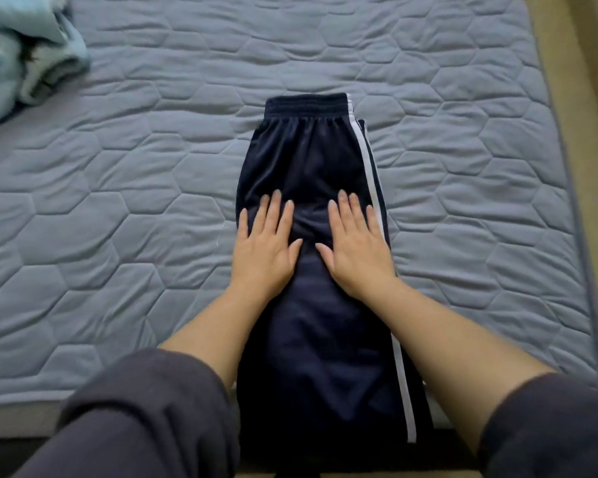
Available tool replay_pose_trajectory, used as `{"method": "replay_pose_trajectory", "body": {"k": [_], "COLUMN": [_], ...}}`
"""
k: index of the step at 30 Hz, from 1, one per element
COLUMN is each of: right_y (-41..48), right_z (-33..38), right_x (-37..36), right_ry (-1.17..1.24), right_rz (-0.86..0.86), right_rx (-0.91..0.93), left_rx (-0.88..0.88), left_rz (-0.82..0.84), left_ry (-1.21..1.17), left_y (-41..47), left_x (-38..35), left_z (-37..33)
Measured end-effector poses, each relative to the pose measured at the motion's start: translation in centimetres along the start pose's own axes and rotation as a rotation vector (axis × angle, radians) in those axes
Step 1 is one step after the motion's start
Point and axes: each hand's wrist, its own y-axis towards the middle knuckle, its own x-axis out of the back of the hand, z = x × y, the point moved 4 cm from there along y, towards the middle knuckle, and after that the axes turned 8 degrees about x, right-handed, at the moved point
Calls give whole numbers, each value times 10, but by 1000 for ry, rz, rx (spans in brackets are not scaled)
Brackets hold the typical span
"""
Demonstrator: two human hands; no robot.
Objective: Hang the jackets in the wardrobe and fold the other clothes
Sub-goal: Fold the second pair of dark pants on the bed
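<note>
a pair of dark navy trousers (311, 160) lies lengthwise on the mattress (463, 167), folded along its length so the 2 legs lie one on the other. the gathered waistband (307, 104) is at the far end, and the legs run back toward the person and over the near edge of the mattress. a white stripe (370, 167) runs down the right side of the trousers.

both hands lie flat on the trousers, about halfway along. the left hand (265, 243) rests palm down on the left part of the cloth, its fingers straight and slightly spread, gripping nothing. the right hand (354, 243) rests palm down on the right part, fingers straight as well, its little finger just beside the white stripe; it grips nothing either. the thumbs point toward each other with a narrow gap of navy cloth between them.

both forearms are bare, with dark grey sleeves (145, 415) pushed up toward the elbows.

at the far left corner of the mattress, well apart from the trousers, sits a bunched light blue garment (21, 50). the mattress cover is grey-blue, quilted in 6-sided shapes.
</note>
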Motion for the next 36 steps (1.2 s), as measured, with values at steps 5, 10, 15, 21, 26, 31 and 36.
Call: {"method": "replay_pose_trajectory", "body": {"k": [5,10,15,21,26,31,36], "right_y": [-6,-44,-126,-197,-226,-279,-327], "right_z": [-8,-5,2,-1,5,16,26], "right_x": [-25,-17,-13,-26,-28,-13,38], "right_ry": [28,207,606,999,1219,1309,1443], "right_rz": [-94,-59,-108,-75,108,160,82], "right_rx": [-60,-259,-329,-708,-707,-709,-666], "left_rx": [18,237,335,797,844,959,970], "left_rz": [-65,-16,-45,274,472,510,446], "left_ry": [-51,-200,-596,-1018,-1081,-1078,-1185], "left_y": [0,-30,-114,-188,-227,-285,-333], "left_x": [-23,-9,7,-12,-13,9,72], "left_z": [14,17,17,21,14,15,10]}}
